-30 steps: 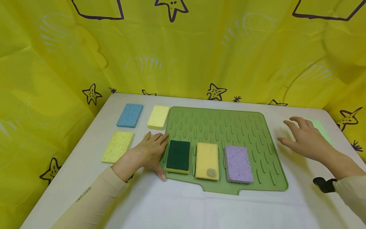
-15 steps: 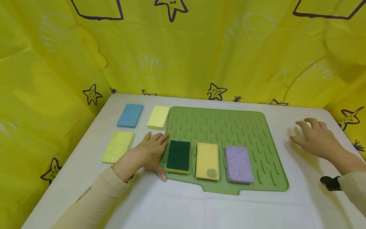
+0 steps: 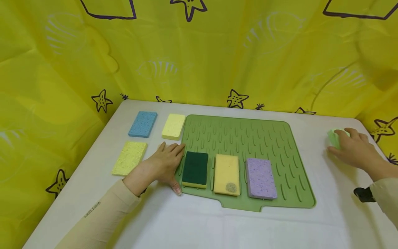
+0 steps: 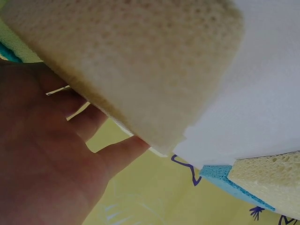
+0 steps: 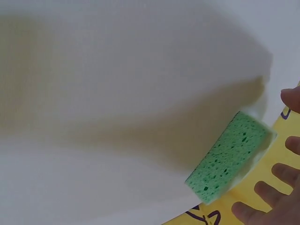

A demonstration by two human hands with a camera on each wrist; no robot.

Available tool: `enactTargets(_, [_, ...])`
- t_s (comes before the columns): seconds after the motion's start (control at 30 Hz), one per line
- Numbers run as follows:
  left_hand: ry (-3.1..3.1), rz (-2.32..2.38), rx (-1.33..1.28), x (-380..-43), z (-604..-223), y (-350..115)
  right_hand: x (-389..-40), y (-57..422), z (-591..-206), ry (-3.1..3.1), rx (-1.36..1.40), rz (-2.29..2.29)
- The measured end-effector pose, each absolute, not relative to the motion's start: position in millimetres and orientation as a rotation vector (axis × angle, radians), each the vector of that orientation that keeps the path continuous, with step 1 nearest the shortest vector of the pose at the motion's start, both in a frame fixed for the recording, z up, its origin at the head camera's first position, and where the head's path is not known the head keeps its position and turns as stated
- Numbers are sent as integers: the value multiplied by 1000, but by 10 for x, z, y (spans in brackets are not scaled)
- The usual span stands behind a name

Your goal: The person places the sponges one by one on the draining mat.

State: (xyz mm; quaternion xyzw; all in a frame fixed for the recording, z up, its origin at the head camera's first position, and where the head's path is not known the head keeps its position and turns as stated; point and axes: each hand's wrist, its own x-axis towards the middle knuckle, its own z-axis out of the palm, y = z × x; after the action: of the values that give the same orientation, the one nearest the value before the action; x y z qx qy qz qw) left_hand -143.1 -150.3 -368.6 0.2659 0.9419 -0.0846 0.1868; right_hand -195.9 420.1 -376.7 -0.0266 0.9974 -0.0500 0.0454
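Note:
My left hand point(image 3: 166, 164) rests at the left edge of the green ridged mat point(image 3: 245, 138), fingers extended and thumb spread. In the left wrist view a large pale porous sponge point(image 4: 140, 51) fills the near part, hiding some fingers. On the mat lie a dark-green-topped sponge point(image 3: 195, 169), a yellow sponge point(image 3: 226, 173) with a grey spot, and a purple sponge point(image 3: 261, 178). At the right, my right hand point(image 3: 357, 148) reaches over a mint green sponge point(image 3: 333, 139), partly hidden by the fingers. The right wrist view shows those fingers spread, apart from the sponge.
Left of the mat, a blue sponge point(image 3: 143, 123), a pale yellow sponge point(image 3: 173, 126) and a yellow-green sponge point(image 3: 129, 158) lie on the white table point(image 3: 192, 231). A yellow patterned curtain point(image 3: 199, 58) hangs along the back and sides.
My right hand has moved right to the mint green sponge, which now shows at the left of the fingers. The left hand and the other sponges keep their places.

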Motion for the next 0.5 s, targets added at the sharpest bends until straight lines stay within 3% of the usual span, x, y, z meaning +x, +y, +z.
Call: enactTargets(0.5, [2647,-238,744,-1438,-3685,-1505,-1967,4298,-3829,2933,-2,-181])
